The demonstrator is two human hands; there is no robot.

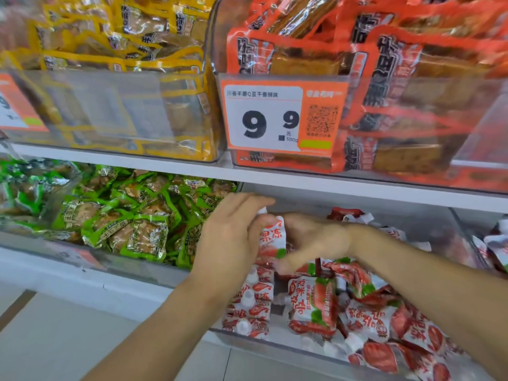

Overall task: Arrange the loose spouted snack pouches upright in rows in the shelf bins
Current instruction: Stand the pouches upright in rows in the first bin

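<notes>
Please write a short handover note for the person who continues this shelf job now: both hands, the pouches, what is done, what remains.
Left hand: open, fingers straight, pressed against the upright pouch at the bin's left side.
Right hand: blurred, at the same pouch from the right; grip cannot be told.
Done: a short row of standing pouches along the left wall of the clear bin.
Left: loose pouches lie jumbled across the rest of the bin; stand them in rows.

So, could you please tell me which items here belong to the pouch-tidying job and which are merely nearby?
Job:
- upright pouch between both hands
- loose pouches
- clear bin
- left hand, right hand

Nearby:
- green packets
- yellow packets
- orange packets
- price tag
</notes>
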